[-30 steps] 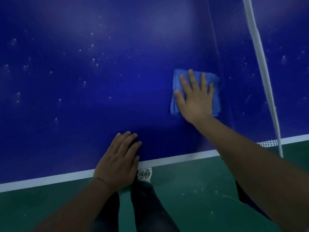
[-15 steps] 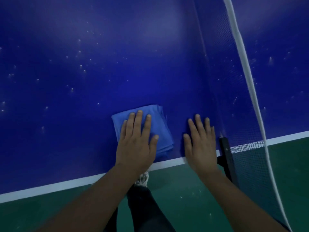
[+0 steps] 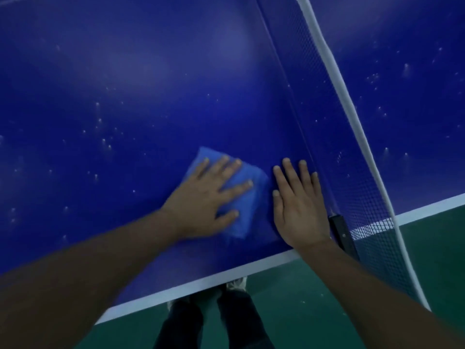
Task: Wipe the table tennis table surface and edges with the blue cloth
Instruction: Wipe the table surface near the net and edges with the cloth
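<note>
The blue cloth [image 3: 247, 210], folded into a thick pad, lies on the surface [image 3: 151, 71] close to its near edge and a little way in from the net [image 3: 327, 122]. The left grip [image 3: 206, 197] rests flat on top of it, open, fingers straight and spread, pressing the pad down rather than clutching it. The pad's long axis runs obliquely, from far-left to near-right, roughly in line with the left forearm.

The right grip [image 3: 299, 205] is also open, palm down on the bare surface, between the cloth and the foot of the net. It sits just beside the pad's right edge; whether it touches the fabric cannot be told. It holds nothing and looks like a brace for the lean.

So the cloth is under the left grip and immediately left of the right one; the left is plainly the working hand. Pale specks [image 3: 103, 141] are scattered over the surface to the left of the pad and farther from the near edge, so the next stroke probably has to travel that way, away from the net. The white edge line [image 3: 226, 275] along the near side seems not yet wiped, and more specks show on the half beyond the net.
</note>
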### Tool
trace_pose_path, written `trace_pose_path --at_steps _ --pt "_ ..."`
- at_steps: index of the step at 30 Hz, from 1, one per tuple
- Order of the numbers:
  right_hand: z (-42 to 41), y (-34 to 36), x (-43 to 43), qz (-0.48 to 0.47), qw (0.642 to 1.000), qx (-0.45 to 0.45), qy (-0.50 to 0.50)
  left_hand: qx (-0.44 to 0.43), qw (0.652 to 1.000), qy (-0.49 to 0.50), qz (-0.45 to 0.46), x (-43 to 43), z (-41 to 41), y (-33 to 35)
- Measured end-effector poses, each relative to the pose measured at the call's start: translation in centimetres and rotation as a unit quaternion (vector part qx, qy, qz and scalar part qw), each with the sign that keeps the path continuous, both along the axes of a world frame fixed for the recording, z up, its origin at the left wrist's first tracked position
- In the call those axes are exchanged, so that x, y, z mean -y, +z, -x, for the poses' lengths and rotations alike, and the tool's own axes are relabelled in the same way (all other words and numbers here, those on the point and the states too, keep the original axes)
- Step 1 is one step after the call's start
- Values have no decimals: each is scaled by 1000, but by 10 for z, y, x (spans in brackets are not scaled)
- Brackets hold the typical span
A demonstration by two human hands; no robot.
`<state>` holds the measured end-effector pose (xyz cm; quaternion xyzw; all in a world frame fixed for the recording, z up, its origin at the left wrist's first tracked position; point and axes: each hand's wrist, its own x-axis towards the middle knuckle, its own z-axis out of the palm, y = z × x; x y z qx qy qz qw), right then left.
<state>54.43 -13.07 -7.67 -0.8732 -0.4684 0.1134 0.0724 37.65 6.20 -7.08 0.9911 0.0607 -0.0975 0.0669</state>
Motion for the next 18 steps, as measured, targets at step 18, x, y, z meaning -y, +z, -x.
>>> trace_pose_path --at_steps 18 --pt "-18 -5 -37 -75 997 -11 -34 -8 976 208 -58 -87 -44 -5"
